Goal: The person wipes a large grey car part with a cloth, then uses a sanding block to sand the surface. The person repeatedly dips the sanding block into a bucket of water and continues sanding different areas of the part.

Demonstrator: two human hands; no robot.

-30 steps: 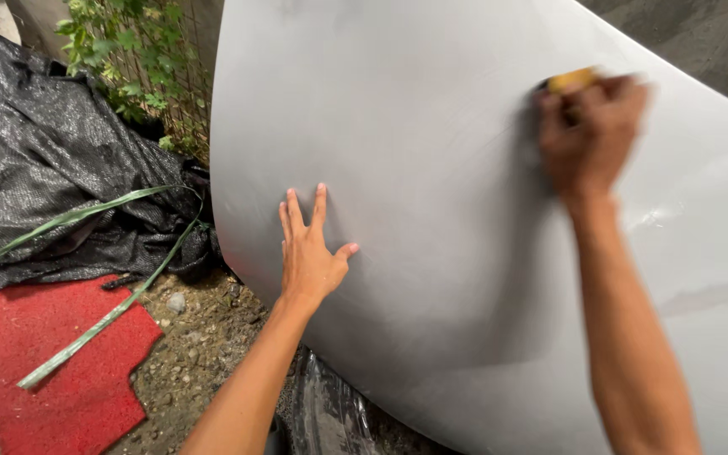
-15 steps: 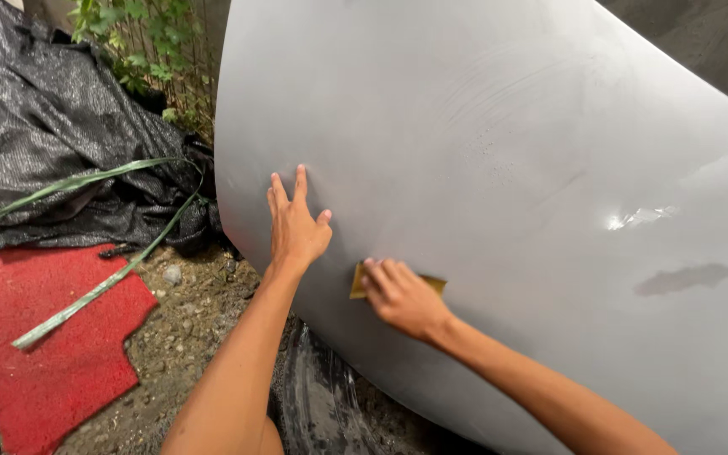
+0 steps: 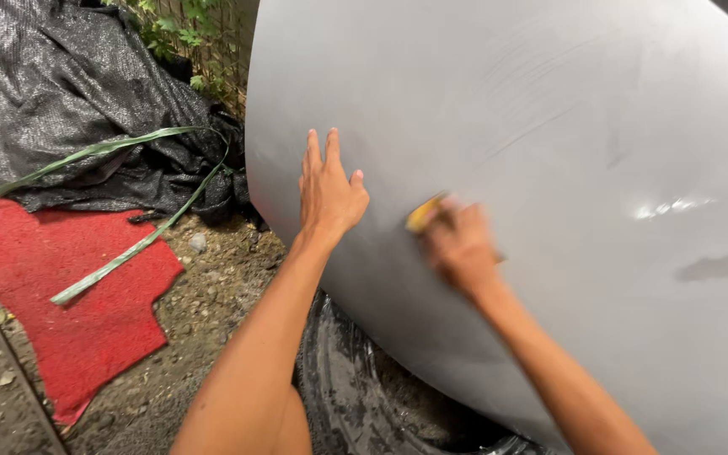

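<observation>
Outdoors on bare dirt, a red mat (image 3: pixel 86 286) and crumpled black netting (image 3: pixel 69 109) lie to the left of a big grey primed body panel (image 3: pixel 566 152) propped over a black tyre (image 3: pixel 364 396). Its left hand (image 3: pixel 329 190) rests flat and open on the matte, faintly streaked face, while the blurred right hand (image 3: pixel 461 244) is closed on a yellow sanding pad (image 3: pixel 423 212) just beside it. Uneven pressure could score the primer, and the leaning panel might slide if the bracing hand slips.
</observation>
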